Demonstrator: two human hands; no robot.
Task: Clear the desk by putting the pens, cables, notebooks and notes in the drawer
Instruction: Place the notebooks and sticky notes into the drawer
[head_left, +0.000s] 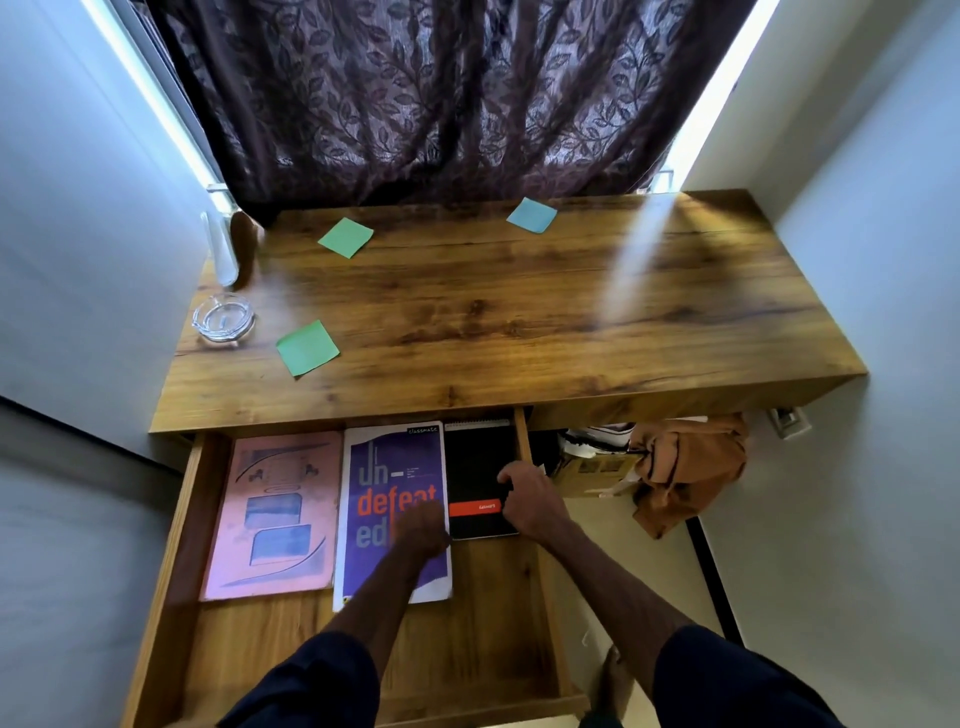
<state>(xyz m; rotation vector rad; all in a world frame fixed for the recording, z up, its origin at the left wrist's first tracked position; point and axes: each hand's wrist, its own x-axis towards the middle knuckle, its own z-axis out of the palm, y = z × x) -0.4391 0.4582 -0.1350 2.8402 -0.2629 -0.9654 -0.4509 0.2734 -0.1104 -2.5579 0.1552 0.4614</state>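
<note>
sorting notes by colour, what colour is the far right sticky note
That sticky note is light blue; the head view shows it.

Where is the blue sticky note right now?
In the head view, the blue sticky note lies on the desk at its far edge, right of centre, just below the curtain. The nearest green note sits to its left.

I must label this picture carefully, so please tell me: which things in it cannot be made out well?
1. Head view: left hand is motion-blurred, so its contact with the purple notebook is unclear.
2. Head view: right hand covers the right edge of the black notepad; its red label is too small to read.
3. Head view: the desk top hides the rear of the drawer and part of the box beneath.
</note>
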